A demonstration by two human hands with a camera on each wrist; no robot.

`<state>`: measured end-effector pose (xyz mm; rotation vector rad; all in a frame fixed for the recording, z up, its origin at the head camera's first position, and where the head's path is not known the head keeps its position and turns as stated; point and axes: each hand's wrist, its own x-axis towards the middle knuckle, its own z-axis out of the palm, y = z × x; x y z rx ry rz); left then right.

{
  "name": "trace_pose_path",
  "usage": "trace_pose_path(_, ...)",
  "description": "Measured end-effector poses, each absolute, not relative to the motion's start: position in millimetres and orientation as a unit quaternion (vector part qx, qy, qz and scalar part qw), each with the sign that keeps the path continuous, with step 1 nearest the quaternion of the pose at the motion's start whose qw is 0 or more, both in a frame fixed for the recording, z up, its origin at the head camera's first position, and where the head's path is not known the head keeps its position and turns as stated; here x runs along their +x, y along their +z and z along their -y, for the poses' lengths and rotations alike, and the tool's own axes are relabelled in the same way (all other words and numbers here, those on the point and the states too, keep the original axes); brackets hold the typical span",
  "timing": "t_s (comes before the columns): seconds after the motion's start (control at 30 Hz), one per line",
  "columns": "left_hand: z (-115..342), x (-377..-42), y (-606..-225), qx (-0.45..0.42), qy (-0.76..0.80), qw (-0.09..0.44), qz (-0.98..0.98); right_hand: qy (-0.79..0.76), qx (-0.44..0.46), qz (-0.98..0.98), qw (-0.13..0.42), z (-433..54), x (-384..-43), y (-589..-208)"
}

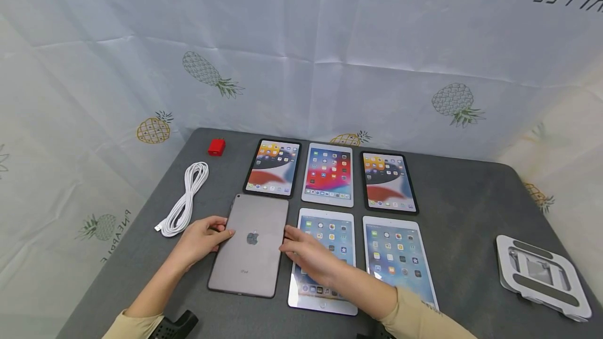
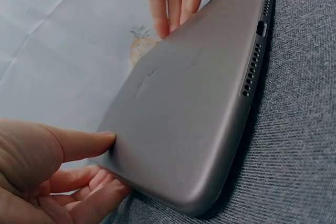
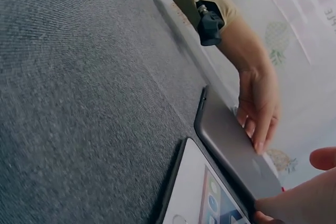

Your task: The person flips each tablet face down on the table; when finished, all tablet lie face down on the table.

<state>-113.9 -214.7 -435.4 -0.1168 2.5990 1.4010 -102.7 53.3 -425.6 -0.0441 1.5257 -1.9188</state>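
A grey tablet (image 1: 261, 271) lies back side up, with the Apple logo and "iPad" on its back. My left hand (image 1: 200, 237) grips its left edge; in the left wrist view the thumb rests on the back and the other fingers (image 2: 97, 203) curl at the edge. My right hand (image 1: 311, 258) holds the opposite edge by its fingertips, as the right wrist view shows at the tablet's side (image 3: 226, 135). Under my right forearm lies a white tablet (image 1: 325, 224), screen up and partly covered.
Behind stand in a row a black-framed tablet (image 1: 273, 166), a white tablet (image 1: 328, 174) and another black-framed tablet (image 1: 388, 182). Another white tablet (image 1: 398, 255) lies right of my forearm. A coiled white cable (image 1: 186, 200) and red charger (image 1: 216, 147) lie left, a folded stand (image 1: 542, 276) far right.
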Motion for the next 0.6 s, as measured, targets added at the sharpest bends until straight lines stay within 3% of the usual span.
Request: trace_pose_path(0.6, 211.3, -114.6, -433.9, -0.011, 0.379, 0.053, -0.924, -0.722, 0.008, -0.605, 0.336, -46.9, -92.3, -423.3)
